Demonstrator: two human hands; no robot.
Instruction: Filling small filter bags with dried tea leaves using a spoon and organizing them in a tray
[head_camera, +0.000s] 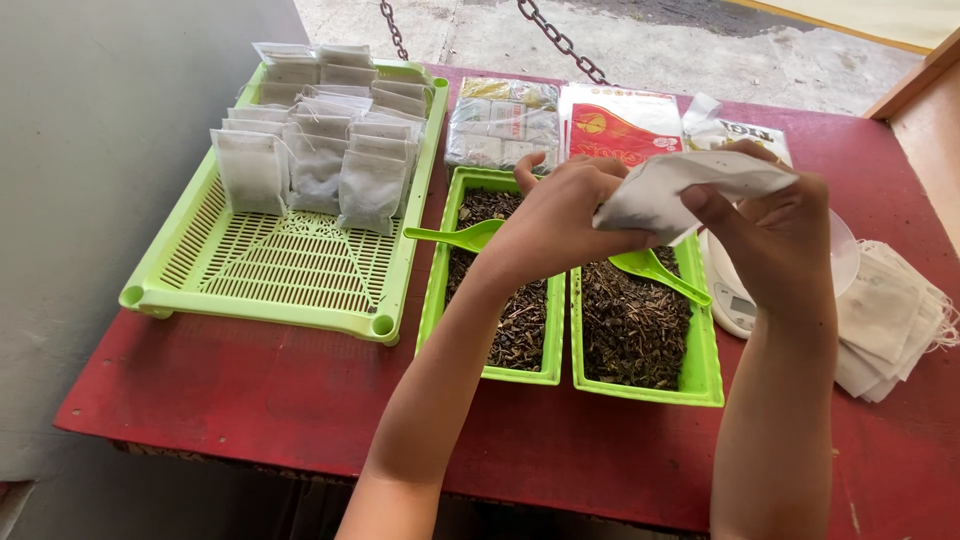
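— Filter bag (680, 190), white and soft, held above two green trays of dried leaves (630, 320) at table centre. Who grips it?

— Both: left hand (545, 215) and right hand (770, 225) pinch its edges, seemingly to spread the mouth. Filled bags (320, 150) stand upright in the slotted tray (260, 270) at ten o'clock; empties (895, 320) lie at three o'clock.

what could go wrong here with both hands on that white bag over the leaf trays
1. The white bag is pinched by the left hand and right hand above the right leaf tray; if it slips, it could land in the loose leaves.
2. The right forearm crosses just over the scale, so it may bump it.
3. The scoop lies loose in the tray beneath the hands and could be knocked.
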